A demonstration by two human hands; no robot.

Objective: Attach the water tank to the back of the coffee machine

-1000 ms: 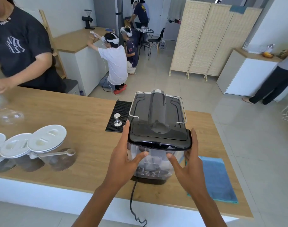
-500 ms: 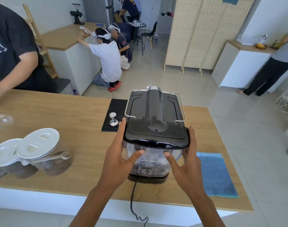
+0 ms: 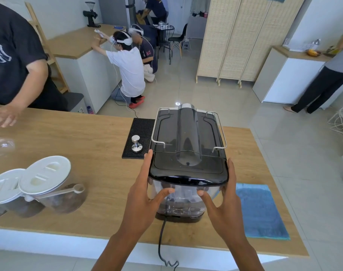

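Note:
The black coffee machine (image 3: 187,141) stands on the wooden counter (image 3: 88,145) with its back toward me. The clear water tank (image 3: 183,200) sits against that back, under a glossy black lid (image 3: 188,173). My left hand (image 3: 145,194) clasps the tank's left side, fingers reaching up along the lid's edge and thumb pressed on the clear front. On the tank's right side my right hand (image 3: 223,198) grips the same way. A black power cord (image 3: 160,239) drops from the machine's base over the counter's near edge.
A black rubber mat (image 3: 145,124) with a metal tamper (image 3: 136,143) lies left of the machine. A blue cloth (image 3: 258,210) lies to its right. White-lidded clear jars (image 3: 47,182) stand at the left. A person's hand (image 3: 2,116) reaches over the counter's far left.
Both hands stay clamped on the tank. The view has tilted, so the machine sits slightly higher. The person at the left has moved an arm over the counter.

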